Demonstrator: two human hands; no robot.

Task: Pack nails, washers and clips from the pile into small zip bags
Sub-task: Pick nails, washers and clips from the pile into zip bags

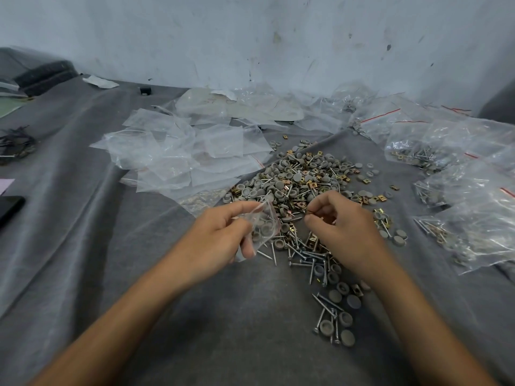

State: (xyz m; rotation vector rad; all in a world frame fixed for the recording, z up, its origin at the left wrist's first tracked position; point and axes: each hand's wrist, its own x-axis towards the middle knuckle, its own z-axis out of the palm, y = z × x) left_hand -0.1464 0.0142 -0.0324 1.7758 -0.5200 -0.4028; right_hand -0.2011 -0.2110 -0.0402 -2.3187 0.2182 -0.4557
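Nearest of all, a loose trail of screws (324, 310) and grey round caps (341, 296) is seen scattered on the grey cloth (139, 260), on the near side of the pile (301, 179). Just beyond, at the pile's near left edge, a small zip bag (264, 227) is gripped in the left hand (220, 238), fingers curled round it, with grey caps seen inside. The bag is held tilted, long axis running near to far, its red-striped edge turned toward the right hand (345, 227). That hand's fingers are curled in over the pile, thumb and forefinger tips touching; what is pinched, if anything, cannot be told. Through the pile, brass clips (312, 185) are mixed. Left of the pile, empty clear bags (178, 151) are heaped; right of it, filled bags (468, 196) are laid. Behind the pile, a scuffed pale wall (250, 37) is seen.
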